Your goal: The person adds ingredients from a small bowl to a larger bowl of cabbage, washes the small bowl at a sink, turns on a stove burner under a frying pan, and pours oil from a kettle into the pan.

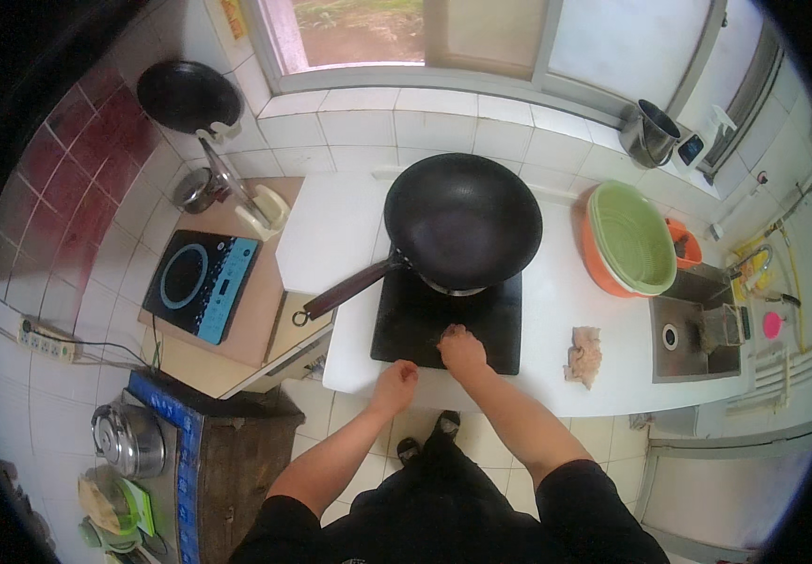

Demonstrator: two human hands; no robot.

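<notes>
My right hand (pixel 462 352) is over the front part of a black cooktop (pixel 411 317), fingers bent down. A small brownish patch shows at its fingertips, too blurred to tell whether it is something held. Loosely curled, my left hand (pixel 396 388) hovers by the cooktop's front left edge, with nothing visible in it. Behind both hands, a dark wok (pixel 463 218) rests over the back of the cooktop, its wooden handle (pixel 353 285) pointing front left. To the right of the cooktop, a crumpled pale cloth (pixel 582 356) lies on the white countertop (pixel 547 331).
Nested green and orange basins (pixel 631 236) stand beside a steel sink (pixel 681 338) on the right. At left are a blue-black induction cooker (pixel 201 282), a pot lid in a stand (pixel 265 211) and a hanging pan (pixel 189 96). A metal kettle (pixel 128 440) sits lower left.
</notes>
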